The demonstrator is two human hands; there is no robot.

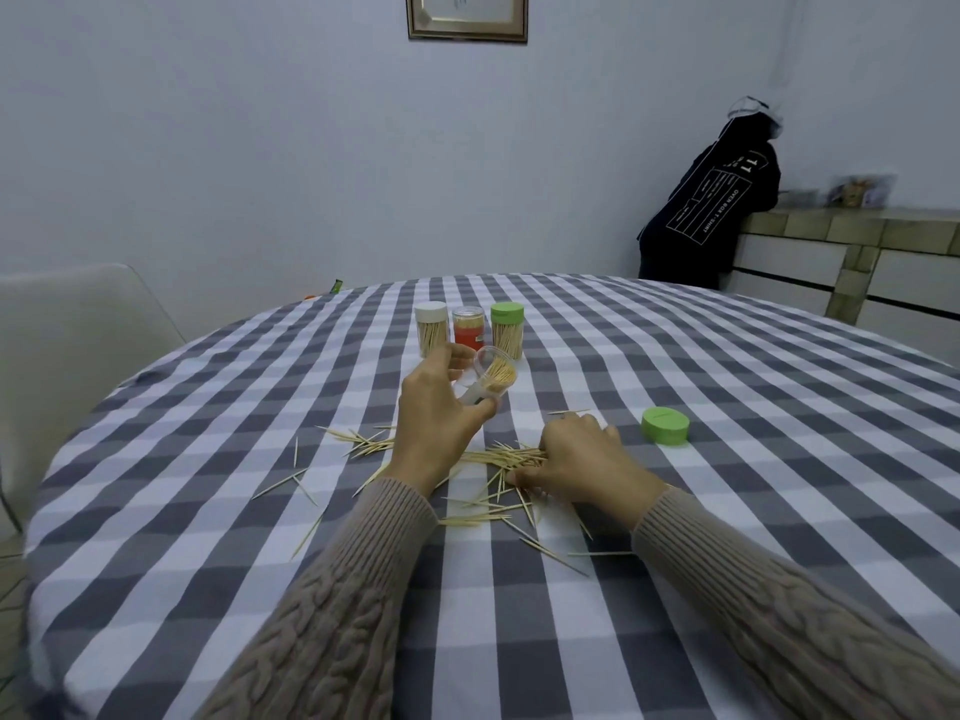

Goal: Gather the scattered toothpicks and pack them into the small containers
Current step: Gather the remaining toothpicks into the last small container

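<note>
On the checked cloth tabletop (208,459), the left hand (436,413) grips a clear round container (491,379), tilted and packed with thin wooden toothpicks. The right hand (582,459), fingers curled, pinches a bundle from the scattered toothpicks (488,504). A green plastic lid (665,426) lies nearby

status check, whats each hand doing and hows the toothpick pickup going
Left hand holds open container, tilted, part full. Right hand gathering scattered toothpicks, grip unclear. Green lid off, lying to the right. Nothing in the way.
</note>
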